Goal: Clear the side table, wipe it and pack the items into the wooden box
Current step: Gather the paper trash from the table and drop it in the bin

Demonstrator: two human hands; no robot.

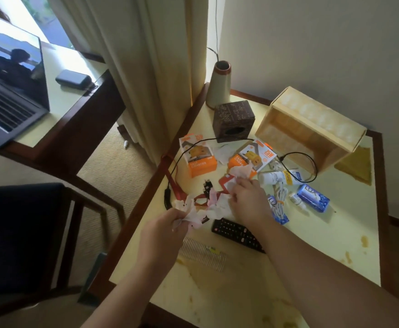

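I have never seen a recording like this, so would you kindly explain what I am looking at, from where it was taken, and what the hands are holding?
There is no machine here: a person wears a camera on the head, looking down at their own two bare arms. The left hand has crumpled tissue in its grip. The right hand reaches over more tissue, its fingers curled on a piece. They work over a pale side table with brown stains. On it lie two orange charger boxes, a black remote, a white tube, blue soap bars, cables and a dark carved box. The wooden box lies tipped on its side, apparently empty.
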